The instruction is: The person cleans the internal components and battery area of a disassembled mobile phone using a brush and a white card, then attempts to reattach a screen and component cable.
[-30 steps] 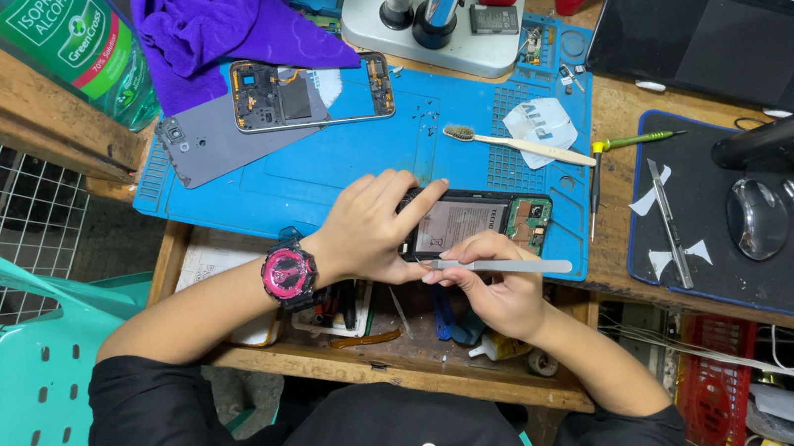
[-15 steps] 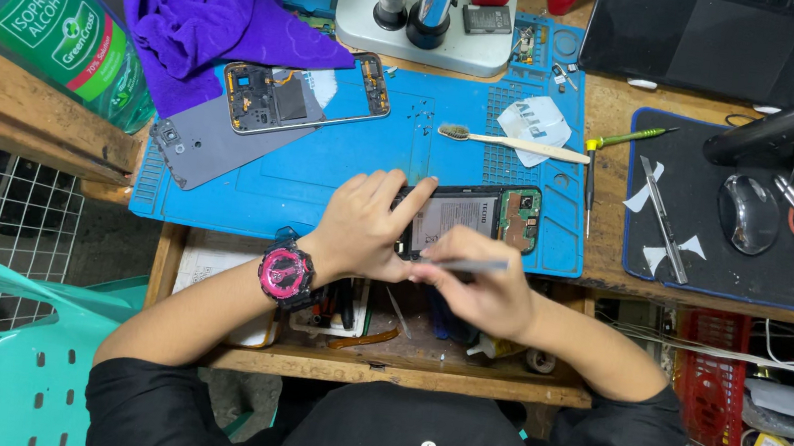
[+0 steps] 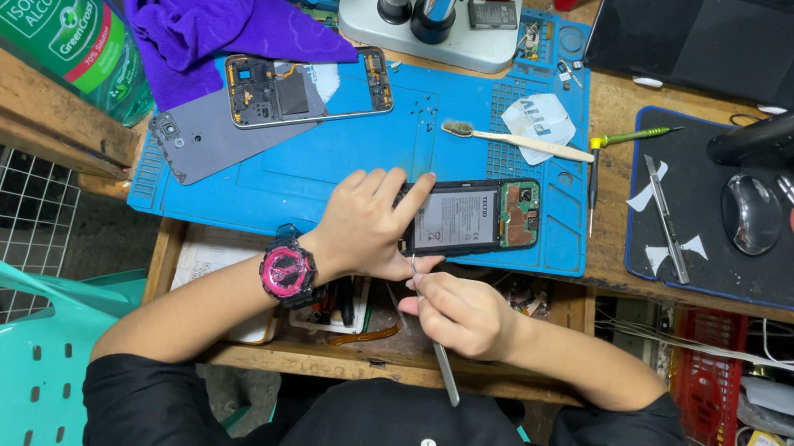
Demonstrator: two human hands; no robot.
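From the head camera, the left hand (image 3: pixel 367 225) rests on the left end of the opened phone (image 3: pixel 472 219), fingers spread and pressed over its edge. The phone lies on the blue mat (image 3: pixel 344 162) near its front edge. The right hand (image 3: pixel 462 312) has its fingers pinched around a thin metal tool (image 3: pixel 441 363), its tip at the phone's lower edge.

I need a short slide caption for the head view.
Left hand steadies an opened phone; right hand holds a thin metal tool.
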